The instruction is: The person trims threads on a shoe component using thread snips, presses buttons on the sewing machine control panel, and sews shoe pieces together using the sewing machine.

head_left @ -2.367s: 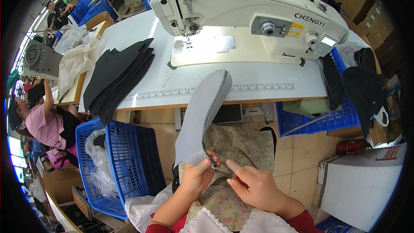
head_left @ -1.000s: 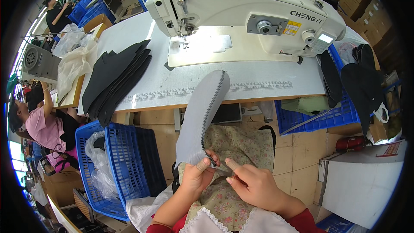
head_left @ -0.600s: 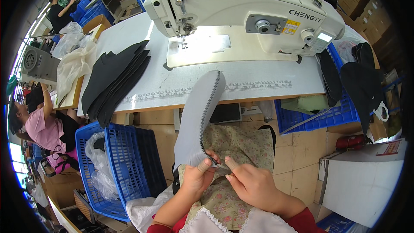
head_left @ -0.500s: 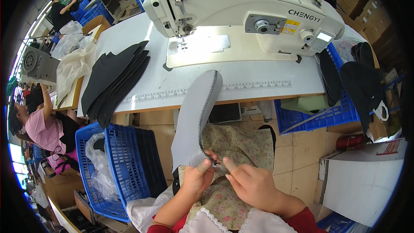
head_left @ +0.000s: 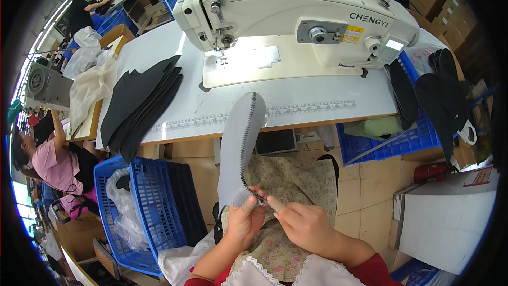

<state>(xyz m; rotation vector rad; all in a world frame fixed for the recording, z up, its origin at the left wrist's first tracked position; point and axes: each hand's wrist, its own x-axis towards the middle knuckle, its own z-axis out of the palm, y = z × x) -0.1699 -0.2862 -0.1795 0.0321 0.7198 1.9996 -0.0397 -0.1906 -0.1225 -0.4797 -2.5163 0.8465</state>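
A long, curved grey fabric piece (head_left: 236, 137) with a black zigzag seam along its right edge stands up in front of me, its rounded tip near the table's front edge. My left hand (head_left: 244, 225) is closed on the lower end, thumb on top and fingers behind. At the end of the seam, the thumb and finger of my right hand (head_left: 304, 226) pinch close beside the left fingertips. Whether a thread or other small thing lies between the fingertips is too small to tell. Both thumbs carry tan wraps. Below the hands lies my flowered apron (head_left: 291, 185).
Beyond the piece, a white sewing machine (head_left: 296, 13) stands on a grey table (head_left: 185, 103) with a ruler strip. A stack of black fabric pieces (head_left: 140, 103) overhangs its left front edge. Blue crates (head_left: 151, 206) flank me; more black pieces (head_left: 442, 95) hang at the right.
The grey piece's upper tip has swung slightly left and down, and the piece has turned more edge-on. Both hands keep their grip near the same place. The view has shifted a little.
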